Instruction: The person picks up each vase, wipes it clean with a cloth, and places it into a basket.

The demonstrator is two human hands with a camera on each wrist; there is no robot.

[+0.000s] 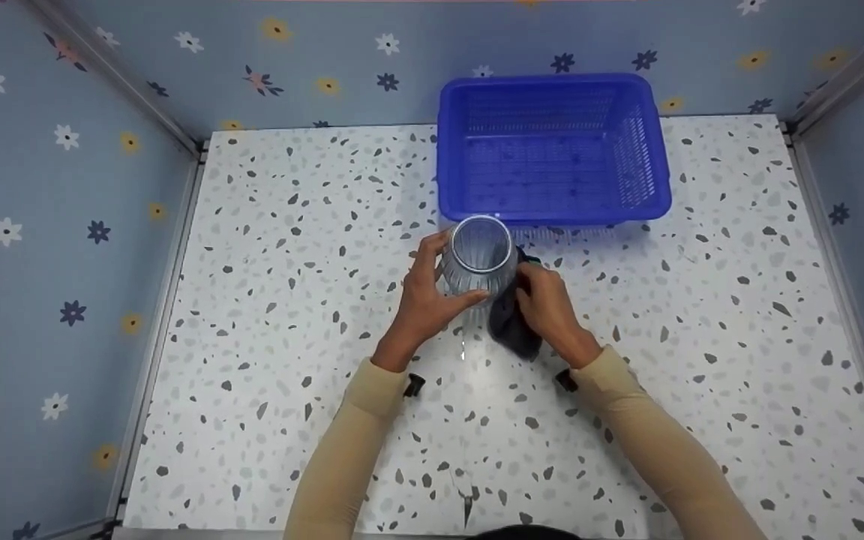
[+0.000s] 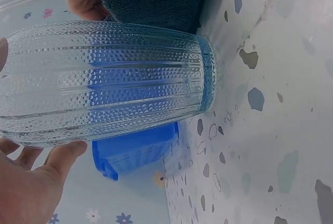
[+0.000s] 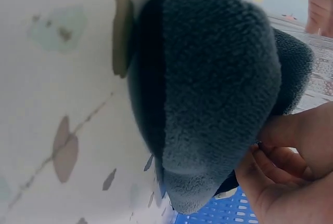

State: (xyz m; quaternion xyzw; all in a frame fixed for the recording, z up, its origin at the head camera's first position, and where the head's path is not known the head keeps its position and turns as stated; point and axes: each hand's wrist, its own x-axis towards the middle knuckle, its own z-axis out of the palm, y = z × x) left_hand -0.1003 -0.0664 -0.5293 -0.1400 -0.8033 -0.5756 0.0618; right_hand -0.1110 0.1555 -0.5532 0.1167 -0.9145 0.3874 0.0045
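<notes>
In the head view a clear ribbed glass jar (image 1: 466, 280) stands upright with its round mouth facing up. My left hand (image 1: 424, 301) grips its left side, thumb across the front. The left wrist view shows the jar's dimpled wall (image 2: 119, 86) and its thick base close to the tabletop; whether they touch I cannot tell. My right hand (image 1: 550, 301) pinches a dark grey-green fluffy cloth (image 1: 513, 330) just right of the jar. In the right wrist view the bunched cloth (image 3: 218, 78) hangs in folds from thumb and fingers, against or very near the glass.
A blue plastic basket (image 1: 451, 150) with slotted sides sits behind the jar at the back of the speckled white tabletop (image 1: 312, 300). Flower-patterned panels (image 1: 87, 195) wall the left, back and right sides.
</notes>
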